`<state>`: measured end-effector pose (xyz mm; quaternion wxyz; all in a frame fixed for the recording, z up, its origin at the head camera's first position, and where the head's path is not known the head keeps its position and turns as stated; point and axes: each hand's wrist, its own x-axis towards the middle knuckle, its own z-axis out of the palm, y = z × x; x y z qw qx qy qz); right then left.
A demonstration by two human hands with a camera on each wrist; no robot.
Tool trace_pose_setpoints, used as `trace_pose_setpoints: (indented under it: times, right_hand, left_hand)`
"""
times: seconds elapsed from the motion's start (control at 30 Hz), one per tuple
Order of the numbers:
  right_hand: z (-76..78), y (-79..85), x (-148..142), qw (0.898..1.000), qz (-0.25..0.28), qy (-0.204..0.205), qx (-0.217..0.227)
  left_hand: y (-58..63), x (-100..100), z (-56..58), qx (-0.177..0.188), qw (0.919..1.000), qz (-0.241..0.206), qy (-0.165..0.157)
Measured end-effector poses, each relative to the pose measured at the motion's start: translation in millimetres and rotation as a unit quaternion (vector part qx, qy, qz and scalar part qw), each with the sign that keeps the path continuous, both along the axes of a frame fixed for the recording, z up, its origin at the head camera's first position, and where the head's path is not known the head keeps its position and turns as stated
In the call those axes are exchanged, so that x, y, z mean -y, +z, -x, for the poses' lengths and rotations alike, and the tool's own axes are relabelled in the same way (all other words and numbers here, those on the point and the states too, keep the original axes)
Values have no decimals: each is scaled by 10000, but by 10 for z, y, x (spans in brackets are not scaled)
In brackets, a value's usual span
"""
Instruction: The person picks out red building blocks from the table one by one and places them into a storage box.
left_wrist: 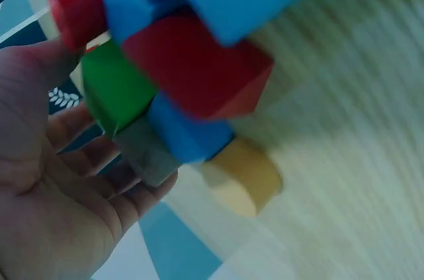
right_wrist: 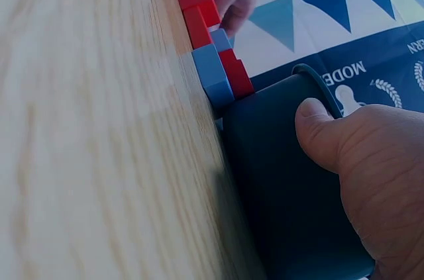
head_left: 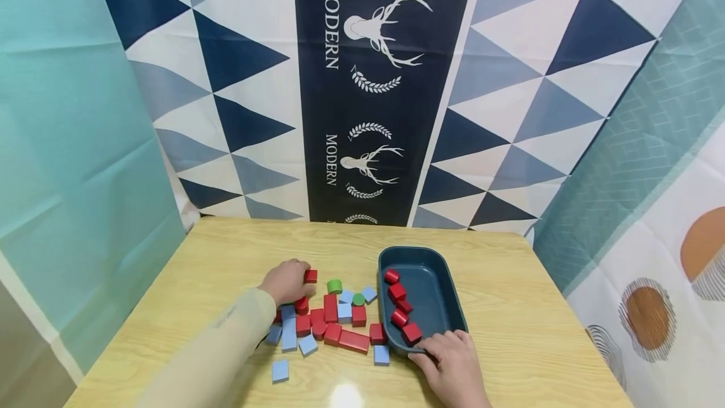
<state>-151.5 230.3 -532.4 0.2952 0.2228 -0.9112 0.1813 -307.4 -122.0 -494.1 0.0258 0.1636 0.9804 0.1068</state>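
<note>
My left hand [head_left: 286,282] reaches over the far left of a pile of blocks. A small red block [head_left: 310,276] lies in the gap between its thumb and forefinger. In the left wrist view the fingers [left_wrist: 122,200] extend loosely behind a green block [left_wrist: 118,85] and a grey block [left_wrist: 147,151]; the thumb tip is close to a red cylinder [left_wrist: 76,8]. My right hand [head_left: 453,364] grips the near rim of a dark blue tray [head_left: 459,307], thumb outside the wall. Several red blocks [head_left: 398,293] lie along the tray's left side.
Red, blue and green blocks crowd the wooden table [head_left: 510,332] left of the tray. A lone blue block [head_left: 280,371] lies nearer the front edge. One tan cylinder [left_wrist: 242,177] shows in the left wrist view. A patterned cloth [head_left: 243,80] hangs behind the table.
</note>
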Motion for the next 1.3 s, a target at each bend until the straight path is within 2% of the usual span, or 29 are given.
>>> trace_pose_setpoints:
  times: [0.17, 0.43, 0.7, 0.83, 0.93, 0.97, 1.1, 1.17, 1.23, 1.3]
  right_hand:
    - [-1, -19, 6, 10000, 66, 2, 8]
    - [1, -30, 1, 9999, 142, 83, -25]
    - [0, -37, -11, 9999, 146, 56, 52]
    - [0, -28, -12, 9999, 129, 76, 61]
    - [4, -25, 0, 9999, 124, 96, 30]
    - [3, -23, 4, 9999, 128, 95, 15]
    - [-6, -5, -15, 9999, 126, 45, -61]
    - [-7, -3, -20, 9999, 102, 32, -31]
    - [-4, -3, -14, 9998, 141, 73, -102]
    - [1, -1, -5, 9996, 174, 129, -190]
  left_hand:
    - [-59, -4, 28, -341, 9991, 206, -109]
    - [-29, -28, 42, 121, 9994, -105, 321]
    - [61, -73, 64, 252, 9985, -165, 452]
    - [101, -123, 119, 98, 9989, -268, 378]
    - [174, -245, 141, -107, 9980, -606, 136]
    - [223, -323, 129, -67, 9968, -797, 46]
    - [386, -824, 42, -62, 9900, -1249, -653]
    - [431, -1109, -39, -200, 9864, -1149, -1160]
    - [422, -1370, -126, -512, 9832, -702, -1605]
    - [388, -1565, -198, -880, 9760, -91, -1991]
